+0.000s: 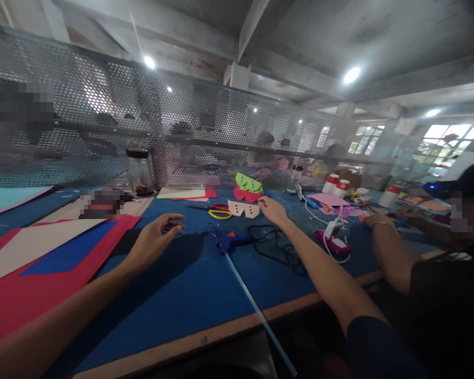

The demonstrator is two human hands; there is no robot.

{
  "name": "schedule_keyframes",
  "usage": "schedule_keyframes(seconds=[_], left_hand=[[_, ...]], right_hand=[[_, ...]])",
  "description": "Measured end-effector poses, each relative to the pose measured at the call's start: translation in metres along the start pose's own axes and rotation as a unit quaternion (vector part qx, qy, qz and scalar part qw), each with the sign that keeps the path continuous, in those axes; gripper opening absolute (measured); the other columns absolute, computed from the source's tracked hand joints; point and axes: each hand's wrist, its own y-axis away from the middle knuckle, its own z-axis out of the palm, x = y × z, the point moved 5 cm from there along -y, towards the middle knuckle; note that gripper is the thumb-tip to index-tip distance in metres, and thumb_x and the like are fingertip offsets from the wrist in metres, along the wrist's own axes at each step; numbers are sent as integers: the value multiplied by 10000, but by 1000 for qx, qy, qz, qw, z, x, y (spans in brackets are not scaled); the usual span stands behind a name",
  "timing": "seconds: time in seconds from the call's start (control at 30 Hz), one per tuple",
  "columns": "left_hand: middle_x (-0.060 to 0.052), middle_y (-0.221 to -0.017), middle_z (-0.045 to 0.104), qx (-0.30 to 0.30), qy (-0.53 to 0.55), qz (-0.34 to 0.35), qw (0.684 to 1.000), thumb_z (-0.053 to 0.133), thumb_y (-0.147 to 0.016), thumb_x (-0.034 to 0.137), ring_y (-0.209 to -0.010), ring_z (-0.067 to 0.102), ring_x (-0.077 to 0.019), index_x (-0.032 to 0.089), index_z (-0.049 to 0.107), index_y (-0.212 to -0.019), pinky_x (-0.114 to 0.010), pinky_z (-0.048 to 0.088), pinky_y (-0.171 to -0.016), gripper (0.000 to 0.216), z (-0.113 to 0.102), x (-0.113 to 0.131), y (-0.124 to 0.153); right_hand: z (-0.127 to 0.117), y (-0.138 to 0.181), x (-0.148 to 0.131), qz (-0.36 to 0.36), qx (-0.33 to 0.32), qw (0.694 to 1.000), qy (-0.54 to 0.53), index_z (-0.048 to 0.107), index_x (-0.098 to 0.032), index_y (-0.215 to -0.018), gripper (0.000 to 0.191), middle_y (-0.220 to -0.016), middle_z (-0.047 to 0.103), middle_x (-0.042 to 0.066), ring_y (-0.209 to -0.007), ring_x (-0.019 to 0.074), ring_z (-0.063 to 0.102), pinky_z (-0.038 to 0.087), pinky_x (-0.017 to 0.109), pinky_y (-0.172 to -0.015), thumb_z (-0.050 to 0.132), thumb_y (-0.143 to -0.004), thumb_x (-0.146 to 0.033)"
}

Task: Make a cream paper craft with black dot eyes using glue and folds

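Over the blue tabletop, my left hand [158,238] hovers with loosely curled fingers and nothing visible in them. My right hand [275,211] reaches forward, its thumb and fingertips at the right edge of a pale pink paper cutout [242,209] with black dots, pinching it. Just behind stand a red paper cutout [247,195] and a green one [248,182], both dotted. Scissors [220,211] with red and yellow handles lie left of the pale cutout. Between my hands rests a blue glue gun [229,241], a long clear glue stick [252,300] jutting from it past the table edge.
Coloured sheets [63,247] cover the left side. A glass jar [139,171] stands near the perforated metal screen [205,142]. A black cord [288,252] loops right of the glue gun, near a magenta power strip [333,243]. A co-worker's arm [390,247] is at right.
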Motion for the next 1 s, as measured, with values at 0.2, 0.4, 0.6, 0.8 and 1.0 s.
schedule_keyframes(seconds=[0.2, 0.4, 0.6, 0.8, 1.0], left_hand=[[-103, -1041, 769, -9, -13, 11, 1000, 655, -827, 563, -991, 726, -311, 196, 657, -1190, -466, 556, -950, 516, 1, -1, 0], [-87, -1016, 772, -7, -24, 20, 1000, 651, -831, 569, -986, 731, -295, 204, 667, -1178, -428, 575, -905, 504, 1, -2, -1], [-85, -1007, 773, -8, -40, 15, 999, 641, -819, 545, -964, 733, -298, 210, 670, -1163, -427, 565, -891, 481, 2, 1, 0], [-84, -1014, 771, -12, -51, 15, 999, 627, -828, 544, -979, 726, -310, 228, 680, -1174, -426, 548, -903, 472, 6, 2, 2], [-89, -1014, 767, -19, -54, 24, 998, 609, -838, 567, -965, 716, -310, 220, 671, -1179, -447, 540, -920, 491, 8, 0, 2]], right_hand=[[-3, -2, 12, -4, 19, 1000, 1, 633, -188, -1304, 337, -1319, 646, 106, -1129, 247, 663, 570, 473, -967, 632, -1023, -373], [7, -5, 13, -36, -3, 999, -16, 623, -189, -1324, 352, -1330, 640, 108, -1131, 249, 663, 573, 474, -964, 634, -1022, -370], [16, -8, 12, -52, -26, 998, -17, 636, -183, -1296, 333, -1310, 649, 104, -1115, 243, 668, 577, 465, -953, 638, -1020, -368], [23, -10, 13, -42, -39, 998, -15, 641, -175, -1279, 326, -1292, 656, 102, -1097, 238, 673, 584, 455, -935, 645, -1015, -367], [31, -7, 9, -34, -43, 998, -21, 640, -176, -1280, 326, -1283, 658, 101, -1080, 233, 677, 590, 446, -923, 644, -1016, -367]])
